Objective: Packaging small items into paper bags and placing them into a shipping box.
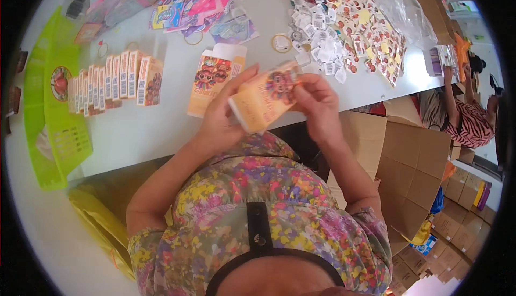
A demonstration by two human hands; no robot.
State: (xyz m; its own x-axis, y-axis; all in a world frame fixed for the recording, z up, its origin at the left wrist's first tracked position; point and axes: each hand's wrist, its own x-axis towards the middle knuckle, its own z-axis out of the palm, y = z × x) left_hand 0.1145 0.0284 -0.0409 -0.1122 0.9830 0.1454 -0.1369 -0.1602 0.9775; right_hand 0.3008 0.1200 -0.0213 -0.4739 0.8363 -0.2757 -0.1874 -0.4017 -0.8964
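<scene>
A small orange-and-cream carton [258, 105] with cartoon faces on its front is held tilted over the table's near edge. My left hand [219, 121] is wrapped round its left side and lower end. At its upper right end, my right hand [321, 102] pinches with thumb and fingers; what exactly lies between those fingertips is hidden. Just behind my left hand, a matching carton [208, 83] lies on the table with its pale top flap open. Several closed cartons [148, 83] of the same kind stand in a row further left.
A green plastic basket [37, 108] stands at the left edge. Colourful flat packets [199, 5] lie at the back, beside many small white tags [320, 35] and printed pieces [376, 38]. Below the table's right side is an open cardboard box [411, 161]. Another person [470, 116] works at far right.
</scene>
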